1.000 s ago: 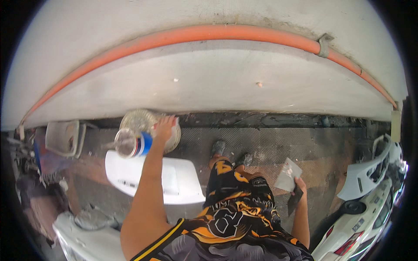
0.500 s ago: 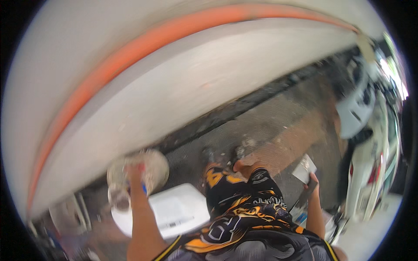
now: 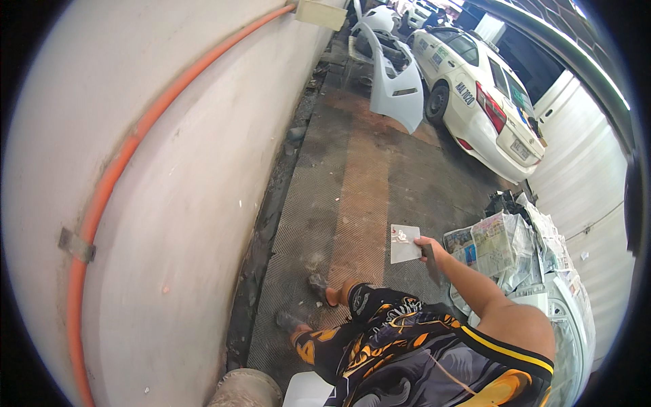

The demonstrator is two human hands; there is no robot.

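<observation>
My right hand [image 3: 430, 247] is closed, its thumb and fingers gripping a thin light-grey square board [image 3: 405, 254] out over the floor. On that board lies a dab of whitish paste [image 3: 401, 236] with a small red spot beside it. A dark flat blade [image 3: 432, 264], perhaps a spreader, hangs down from the same hand. How the fingers divide between the two pieces is partly hidden. My left hand is out of the picture.
An orange pipe [image 3: 126, 154] runs along the white wall at left. A white car [image 3: 468, 81] and loose bumpers [image 3: 393, 88] stand ahead. Newspaper-covered parts [image 3: 502, 244] lie at right. A round tub [image 3: 247, 390] and a white panel [image 3: 306, 391] are at the lower edge.
The view has swung toward the car and bumpers. My left hand, earlier over the round tub, has left the picture. My right hand still holds the board and blade.
</observation>
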